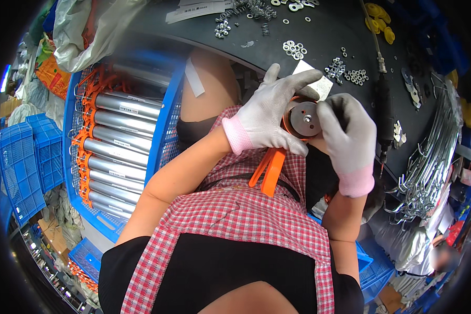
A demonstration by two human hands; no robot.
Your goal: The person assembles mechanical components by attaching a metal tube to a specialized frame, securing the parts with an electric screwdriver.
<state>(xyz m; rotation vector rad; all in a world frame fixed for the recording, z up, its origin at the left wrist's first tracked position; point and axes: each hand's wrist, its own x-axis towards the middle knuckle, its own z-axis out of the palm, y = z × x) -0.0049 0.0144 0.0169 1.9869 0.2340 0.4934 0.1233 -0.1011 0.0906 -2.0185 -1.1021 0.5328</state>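
In my left hand (261,112), gloved in white and grey with a pink cuff, is a caulking gun with an orange handle and trigger (269,172) hanging down. Its round dark disc (304,119) faces up, with a small bright metal piece at the centre and an orange rim. The left fingers and thumb wrap around the edge. My right hand (348,131), gloved the same way, is closed, its thumb and fingertips pinched together at the disc's right side. Whatever the pinch holds is hidden.
A blue crate (165,120) at my left holds several silver tubes (125,125) with orange ends. On the dark table (329,31) lie washers (294,49), nuts (357,77), springs (251,9) and yellow parts (379,23). A black power tool (384,110) and hooked metal rods (426,162) are at right.
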